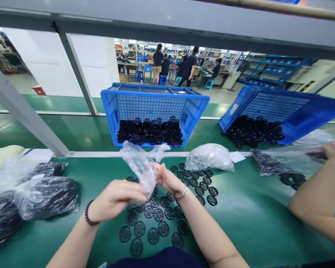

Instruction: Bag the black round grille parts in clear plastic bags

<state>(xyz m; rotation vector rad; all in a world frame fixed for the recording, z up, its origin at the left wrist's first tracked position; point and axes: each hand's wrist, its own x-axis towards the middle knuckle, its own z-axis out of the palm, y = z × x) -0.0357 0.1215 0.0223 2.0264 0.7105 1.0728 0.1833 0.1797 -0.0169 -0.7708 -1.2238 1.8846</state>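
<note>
Right hand: fingers pinching the right edge of a clear bag, frame centre. Left hand: curled at the bag's lower left; grip unclear. Bag's long axis slants upper left to lower right, between both hands. Black discs spread over the counter, below the bag and beyond the right wrist. Blue crate: upper centre.

Gripping a crumpled clear plastic bag in right hand, touching it with left hand, above round black spoked plastic discs on a glossy green tabletop, before a blue plastic crate.
</note>
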